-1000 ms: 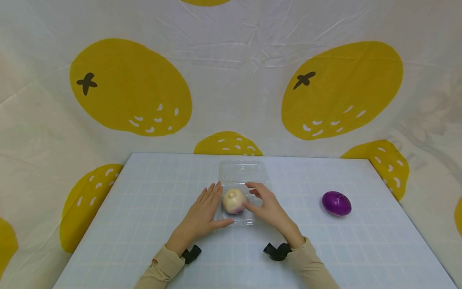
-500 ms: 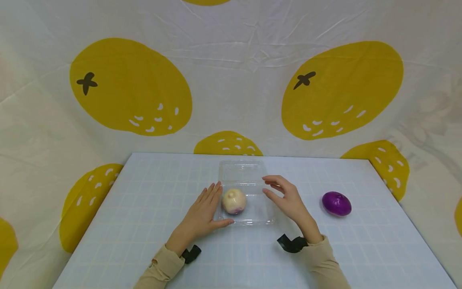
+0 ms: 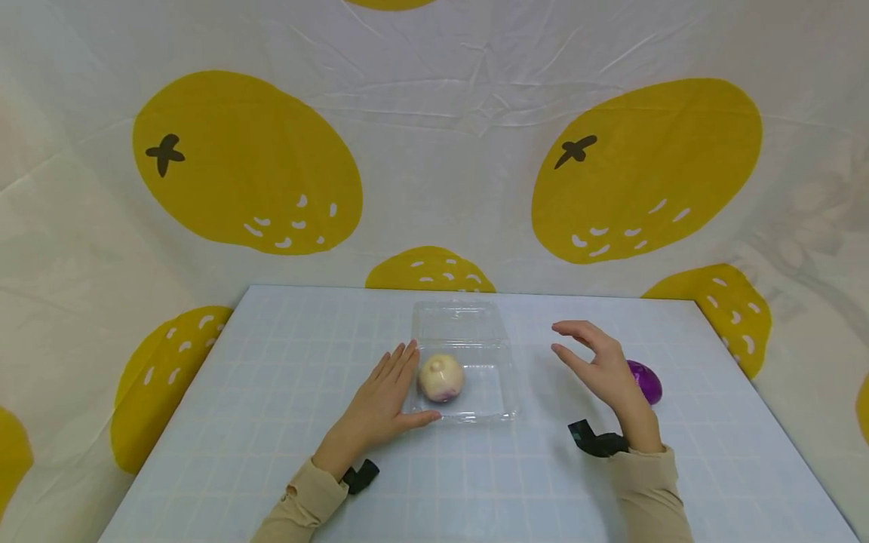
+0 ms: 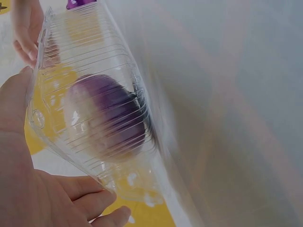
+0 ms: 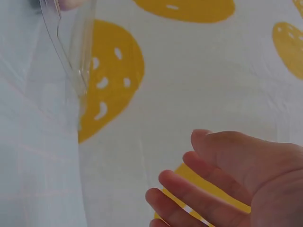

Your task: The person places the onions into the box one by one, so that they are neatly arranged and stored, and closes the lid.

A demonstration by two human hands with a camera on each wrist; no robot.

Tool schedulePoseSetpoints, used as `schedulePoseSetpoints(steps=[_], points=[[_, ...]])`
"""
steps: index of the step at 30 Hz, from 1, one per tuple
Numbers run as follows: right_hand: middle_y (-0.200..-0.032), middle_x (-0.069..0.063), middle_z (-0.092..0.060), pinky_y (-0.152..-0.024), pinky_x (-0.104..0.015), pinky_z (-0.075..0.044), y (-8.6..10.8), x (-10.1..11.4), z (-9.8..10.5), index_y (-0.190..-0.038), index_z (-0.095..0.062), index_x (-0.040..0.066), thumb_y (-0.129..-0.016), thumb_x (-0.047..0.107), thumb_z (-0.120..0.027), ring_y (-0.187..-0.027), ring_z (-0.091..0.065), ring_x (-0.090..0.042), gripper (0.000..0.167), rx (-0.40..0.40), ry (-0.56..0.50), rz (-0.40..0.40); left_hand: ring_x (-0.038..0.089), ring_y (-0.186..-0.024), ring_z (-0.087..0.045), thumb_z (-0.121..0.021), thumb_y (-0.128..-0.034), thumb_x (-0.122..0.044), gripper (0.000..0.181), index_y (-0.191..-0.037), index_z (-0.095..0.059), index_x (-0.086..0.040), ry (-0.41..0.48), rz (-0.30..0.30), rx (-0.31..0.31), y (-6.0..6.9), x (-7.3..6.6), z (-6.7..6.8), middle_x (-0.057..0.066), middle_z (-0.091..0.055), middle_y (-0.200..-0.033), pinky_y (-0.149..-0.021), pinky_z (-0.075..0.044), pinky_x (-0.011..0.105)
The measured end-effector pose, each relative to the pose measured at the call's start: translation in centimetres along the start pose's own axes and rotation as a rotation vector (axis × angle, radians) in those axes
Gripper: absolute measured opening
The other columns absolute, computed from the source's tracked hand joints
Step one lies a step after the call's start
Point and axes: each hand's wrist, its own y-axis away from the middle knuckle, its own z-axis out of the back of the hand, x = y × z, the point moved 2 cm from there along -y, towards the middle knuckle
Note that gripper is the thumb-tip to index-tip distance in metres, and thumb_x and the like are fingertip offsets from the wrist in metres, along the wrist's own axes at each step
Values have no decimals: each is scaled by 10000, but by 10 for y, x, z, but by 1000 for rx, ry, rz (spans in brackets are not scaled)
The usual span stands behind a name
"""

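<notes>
No text, label, brand, number or sign can be read in the head view or in either wrist view.

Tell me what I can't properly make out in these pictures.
Purple bulb, left side: head view, hidden by the right grip.
Purple bulb, most of it: left wrist view, cut off by the top edge.
Pale bulb, fine surface detail: left wrist view, obscured by the clear container's ribbed wall.
Clear container, part of it: right wrist view, cut off by the top edge.
</notes>
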Motion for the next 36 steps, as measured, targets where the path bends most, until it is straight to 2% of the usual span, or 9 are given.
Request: schedulePoseSetpoints(steps=[4, 9, 11, 14, 17, 21, 23, 30, 36], points=[[-1214, -116, -651, -963, -29, -311, 5, -11, 18, -1235, -644, 25, -929, 83, -694, -1123, -562, -208, 316, -37, 22, -30, 282, -1516, -101, -479, -881, -756, 1088, -1565, -158, 26, 3, 0, -1, 0, 0, 0, 132, -94, -1651, -1221, -92, 426], [-1234, -128, -643, -955, -34, -325, 12, -27, 36, -1256, -639, 57, -956, 154, -673, -1098, -516, 26, 317, -45, 49, -109, 290, -1515, -105, -488, -882, -748, 1084, -1564, -158, 28, 4, 1, -1, 0, 0, 0, 135, -97, -1650, -1220, -90, 429], [-1251, -136, -634, -1018, -137, -387, 16, -32, 43, -1276, -629, 64, -963, 184, -667, -1086, -483, 96, 337, -38, 58, -146, 293, -1515, -106, -492, -884, -744, 1082, -1564, -157, 29, 5, 1, -1, 0, 0, 0, 135, -98, -1650, -1220, -90, 431], [-1292, -151, -609, -1074, -423, -433, 23, -41, 54, -1311, -605, 76, -968, 234, -662, -1093, -455, 118, 381, -14, 63, -212, 293, -1514, -107, -494, -885, -741, 1080, -1563, -160, 29, 6, 1, -1, 0, 0, 0, 135, -100, -1649, -1219, -91, 433], [-1338, -170, -571, -1044, -604, -386, 30, -49, 64, -1349, -571, 80, -967, 287, -661, -1164, -479, -4, 444, 26, 62, -278, 292, -1514, -111, -496, -883, -741, 1080, -1562, -167, 32, 10, 0, -4, -1, 0, 0, 136, -105, -1648, -1219, -94, 436], [-1400, -220, -504, -1050, -651, -334, 36, -57, 72, -1395, -515, 52, -955, 340, -670, -1280, -443, -328, 548, 98, 43, -346, 298, -1512, -123, -499, -883, -741, 1078, -1561, -174, 32, 9, 0, -11, -1, 0, 1, 138, -114, -1647, -1219, -100, 438], [-1421, -248, -472, -1034, -691, -308, 38, -62, 74, -1406, -492, 32, -944, 350, -682, -1292, -404, -425, 592, 131, 28, -371, 301, -1512, -125, -498, -884, -740, 1077, -1562, -172, 31, 6, 0, -10, -1, 0, 1, 139, -115, -1647, -1219, -99, 436], [-1494, -293, -363, -1015, -716, -329, 48, -76, 78, -1484, -383, 31, -904, 367, -728, -1323, -341, -525, 753, 248, 2, -458, 299, -1512, -118, -496, -887, -737, 1075, -1561, -170, 34, 6, 0, 0, -1, -1, 1, 138, -109, -1647, -1219, -100, 436], [-1512, -289, -332, -981, -707, -384, 54, -87, 76, -1524, -303, 30, -879, 310, -760, -1331, -310, -542, 838, 313, -30, -478, 290, -1514, -108, -488, -883, -748, 1082, -1562, -169, 31, 0, 3, 4, -1, 0, 0, 133, -104, -1649, -1219, -101, 436]])
